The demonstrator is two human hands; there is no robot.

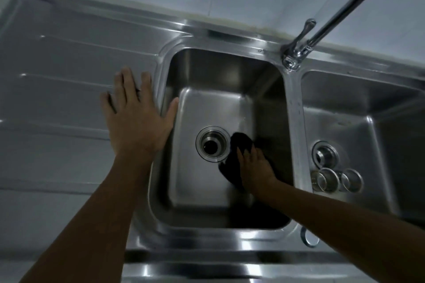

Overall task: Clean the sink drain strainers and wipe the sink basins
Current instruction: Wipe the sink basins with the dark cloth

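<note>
Wiping left basin (207, 103); right hand (256, 167) presses dark cloth (232, 163) flat beside open drain (212, 142); left hand (135, 119) spread on drainboard (57, 64); strainers (338, 180) lie in right basin (391, 122); next, likely sweep walls and corners.

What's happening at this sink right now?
A person's right hand presses a dark cloth onto the floor of the left basin, just beside its open drain, apparently wiping. The left hand lies flat on the drainboard at the basin's edge. Two strainer baskets are out of the drains and lie side by side in the right basin.
</note>
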